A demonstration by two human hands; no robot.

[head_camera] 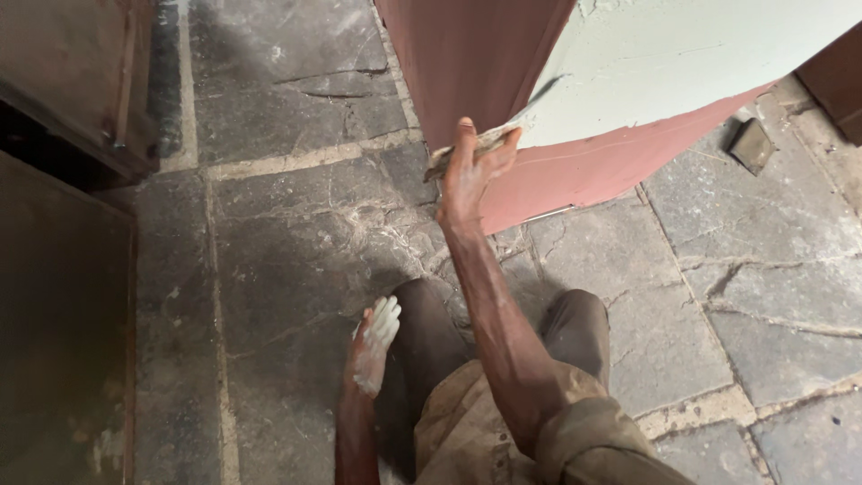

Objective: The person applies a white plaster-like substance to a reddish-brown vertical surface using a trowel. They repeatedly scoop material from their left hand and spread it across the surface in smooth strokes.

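Observation:
My right hand [469,175] is stretched forward, gripping a flat, paste-smeared scraper blade [476,145]. The blade lies against the wall corner, at the lower edge of a pale green plastered patch [682,54]. Below that patch runs a pinkish-red band of wall [584,171], and a reddish-brown wall face [467,54] is to its left. My left hand [374,346] hangs low beside my knee. Its fingers are straight, close together and coated in white paste, with nothing gripped. My dark trousers [575,328] and tan shirt show below.
The floor is cracked grey stone slabs [305,233] with pale joints. A dark metal panel and frame [72,269] stand along the left. A small dark rectangular block [751,144] lies on the floor at the right, near a dark brown object [835,76].

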